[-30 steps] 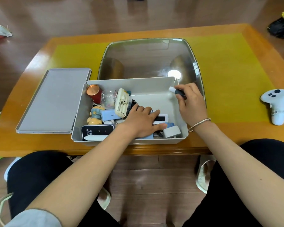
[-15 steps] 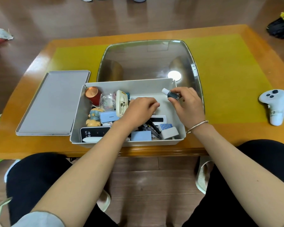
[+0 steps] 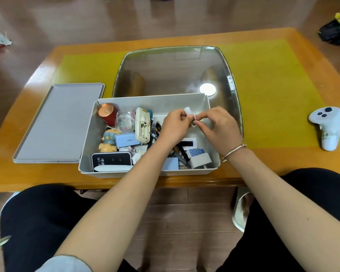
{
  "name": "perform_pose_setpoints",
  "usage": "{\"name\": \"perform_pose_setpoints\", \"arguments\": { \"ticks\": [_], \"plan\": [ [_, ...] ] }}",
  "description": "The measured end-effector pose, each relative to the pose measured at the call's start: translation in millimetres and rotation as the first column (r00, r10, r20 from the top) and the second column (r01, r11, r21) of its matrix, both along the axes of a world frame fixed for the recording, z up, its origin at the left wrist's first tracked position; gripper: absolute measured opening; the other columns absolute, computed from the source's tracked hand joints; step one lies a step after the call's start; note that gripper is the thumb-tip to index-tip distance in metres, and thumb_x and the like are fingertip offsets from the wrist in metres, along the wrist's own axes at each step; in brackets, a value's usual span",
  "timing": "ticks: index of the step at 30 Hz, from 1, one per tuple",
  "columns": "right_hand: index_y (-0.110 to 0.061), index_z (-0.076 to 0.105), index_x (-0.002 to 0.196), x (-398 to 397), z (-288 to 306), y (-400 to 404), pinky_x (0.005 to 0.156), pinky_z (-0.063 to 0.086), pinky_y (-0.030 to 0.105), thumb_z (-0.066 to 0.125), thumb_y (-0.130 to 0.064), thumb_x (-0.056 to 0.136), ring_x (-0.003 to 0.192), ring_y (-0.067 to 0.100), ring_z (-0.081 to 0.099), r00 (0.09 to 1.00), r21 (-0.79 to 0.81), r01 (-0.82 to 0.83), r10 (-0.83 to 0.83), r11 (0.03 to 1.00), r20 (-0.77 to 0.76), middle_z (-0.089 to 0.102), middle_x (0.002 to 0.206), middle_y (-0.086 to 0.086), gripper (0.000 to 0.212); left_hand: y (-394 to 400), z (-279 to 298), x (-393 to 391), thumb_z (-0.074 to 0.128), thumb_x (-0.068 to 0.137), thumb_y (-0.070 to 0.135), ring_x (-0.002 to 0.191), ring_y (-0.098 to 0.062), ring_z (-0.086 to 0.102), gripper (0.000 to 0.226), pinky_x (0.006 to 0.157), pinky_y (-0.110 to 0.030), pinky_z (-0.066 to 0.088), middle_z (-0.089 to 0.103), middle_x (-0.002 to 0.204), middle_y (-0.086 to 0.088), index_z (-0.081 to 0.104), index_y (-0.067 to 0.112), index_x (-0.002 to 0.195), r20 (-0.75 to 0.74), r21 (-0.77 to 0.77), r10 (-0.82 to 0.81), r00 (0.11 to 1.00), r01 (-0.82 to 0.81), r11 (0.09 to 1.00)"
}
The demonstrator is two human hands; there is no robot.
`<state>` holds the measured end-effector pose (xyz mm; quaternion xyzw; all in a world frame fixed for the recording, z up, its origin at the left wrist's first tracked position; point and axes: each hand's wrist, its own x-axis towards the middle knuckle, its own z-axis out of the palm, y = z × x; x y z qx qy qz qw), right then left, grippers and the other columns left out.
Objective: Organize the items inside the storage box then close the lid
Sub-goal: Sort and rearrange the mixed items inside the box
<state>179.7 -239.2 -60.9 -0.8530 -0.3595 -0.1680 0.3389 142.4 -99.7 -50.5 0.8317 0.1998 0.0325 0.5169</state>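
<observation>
While both my hands, left (image 3: 176, 125) and right (image 3: 216, 124), pinch one small white-tipped bottle (image 3: 189, 112) between them above the box (image 3: 212, 152), I judge sorting unfinished; next it needs a free spot, the lid (image 3: 53, 124) waiting on the desk (image 3: 273, 75).

The open rectangular plastic storage box (image 3: 212, 154) is pale grey, and its flat lid (image 3: 57, 124) beside it is the same grey, both on an orange-brown glossy wooden table (image 3: 294, 160) topped with a yellow-green mat (image 3: 273, 85). Inside sit a dark red cylindrical can with a copper-coloured top (image 3: 107, 113), a light blue rectangular power bank (image 3: 127, 139), a black flat Wi-Fi device with white lettering (image 3: 111, 160) and a small blue roll of tape with yellow dots (image 3: 196, 152) — a bright jumble. To the right lies a white handheld controller with black buttons (image 3: 327, 126).
</observation>
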Motion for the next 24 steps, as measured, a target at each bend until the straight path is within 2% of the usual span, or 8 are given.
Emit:
{"name": "perform_pose_setpoints", "arguments": {
  "ticks": [3, 7, 9, 11, 15, 20, 22, 24],
  "plan": [
    [-0.01, 0.065, 0.099, 3.5, -3.6, 0.7, 0.085, 0.046, 0.04, 0.065, -0.012, 0.084, 0.099, 0.027, 0.056, 0.996, -0.024, 0.087, -0.087, 0.996, -0.016, 0.066, 0.104, 0.006, 0.016, 9.9, -5.0, 6.0, 0.053, 0.096, 0.025, 0.067, -0.023, 0.05, 0.033, 0.063, -0.033, 0.039, 0.057, 0.07, -0.012, 0.062, -0.003, 0.081, -0.053, 0.122, -0.009, 0.999, 0.015, 0.992],
    [-0.01, 0.061, 0.108, 2.3, -6.5, 1.5, 0.085, 0.044, 0.04, 0.051, -0.006, 0.089, 0.099, 0.025, 0.052, 0.983, 0.006, 0.159, -0.158, 0.987, -0.092, 0.062, 0.108, 0.006, 0.021, 13.8, -12.6, 18.8, 0.057, 0.095, 0.027, 0.069, -0.024, 0.05, 0.036, 0.064, -0.032, 0.038, 0.06, 0.077, -0.019, 0.064, -0.008, 0.085, -0.167, 0.192, -0.089, 0.982, 0.121, 0.974],
    [-0.009, 0.06, 0.108, 1.4, -6.7, 1.1, 0.083, 0.044, 0.041, 0.046, -0.003, 0.091, 0.097, 0.025, 0.052, 0.979, 0.03, 0.171, -0.166, 0.985, -0.114, 0.062, 0.107, 0.007, 0.024, 11.7, -17.1, 26.0, 0.058, 0.095, 0.026, 0.076, -0.027, 0.055, 0.03, 0.066, -0.03, 0.039, 0.062, 0.082, -0.015, 0.065, -0.003, 0.091, -0.2, 0.247, -0.105, 0.974, 0.154, 0.957],
    [-0.007, 0.061, 0.108, 1.6, -7.2, 0.5, 0.084, 0.044, 0.038, 0.043, 0.0, 0.092, 0.096, 0.026, 0.054, 0.979, 0.04, 0.177, -0.172, 0.983, -0.112, 0.062, 0.107, 0.009, 0.025, 9.0, -22.1, 30.6, 0.059, 0.094, 0.027, 0.089, -0.03, 0.06, 0.028, 0.076, -0.032, 0.047, 0.064, 0.099, -0.011, 0.063, 0.004, 0.109, -0.22, 0.274, -0.098, 0.971, 0.158, 0.949],
    [-0.003, 0.058, 0.112, 2.4, -9.0, 0.9, 0.088, 0.039, 0.023, 0.04, 0.0, 0.094, 0.104, 0.023, 0.055, 0.969, 0.068, 0.177, -0.162, 0.982, -0.186, 0.059, 0.112, 0.011, 0.026, 6.4, -26.7, 30.3, 0.057, 0.094, 0.023, 0.103, -0.035, 0.057, 0.03, 0.087, -0.039, 0.046, 0.062, 0.113, -0.017, 0.054, 0.004, 0.117, -0.195, 0.412, -0.097, 0.976, 0.172, 0.895],
    [-0.011, 0.05, 0.126, 5.7, -8.8, 0.2, 0.083, 0.047, 0.041, 0.039, -0.013, 0.097, 0.102, 0.028, 0.059, 0.937, -0.034, 0.191, -0.192, 0.981, -0.291, 0.064, 0.116, 0.008, 0.031, 9.8, -23.3, 19.9, 0.045, 0.097, 0.013, 0.102, -0.037, 0.052, 0.021, 0.081, -0.039, 0.04, 0.053, 0.115, -0.023, 0.045, -0.002, 0.112, -0.17, 0.475, -0.17, 0.971, 0.232, 0.849],
    [-0.013, 0.048, 0.128, 9.8, -8.1, -3.2, 0.078, 0.048, 0.042, 0.037, -0.017, 0.099, 0.096, 0.031, 0.061, 0.93, -0.073, 0.145, -0.161, 0.987, -0.331, 0.066, 0.111, 0.01, 0.032, 9.2, -20.0, 12.3, 0.041, 0.096, 0.009, 0.098, -0.039, 0.051, 0.015, 0.081, -0.043, 0.042, 0.051, 0.112, -0.022, 0.045, 0.0, 0.108, -0.207, 0.481, -0.206, 0.956, 0.283, 0.83],
    [-0.013, 0.049, 0.129, 14.2, -7.5, -6.6, 0.074, 0.046, 0.035, 0.036, -0.021, 0.1, 0.095, 0.03, 0.061, 0.903, -0.101, 0.093, -0.127, 0.991, -0.411, 0.067, 0.109, 0.011, 0.033, 8.2, -17.6, 4.5, 0.039, 0.093, 0.005, 0.098, -0.038, 0.049, 0.014, 0.082, -0.045, 0.042, 0.05, 0.111, -0.02, 0.044, 0.002, 0.105, -0.261, 0.496, -0.249, 0.933, 0.351, 0.794]
  ]
}}
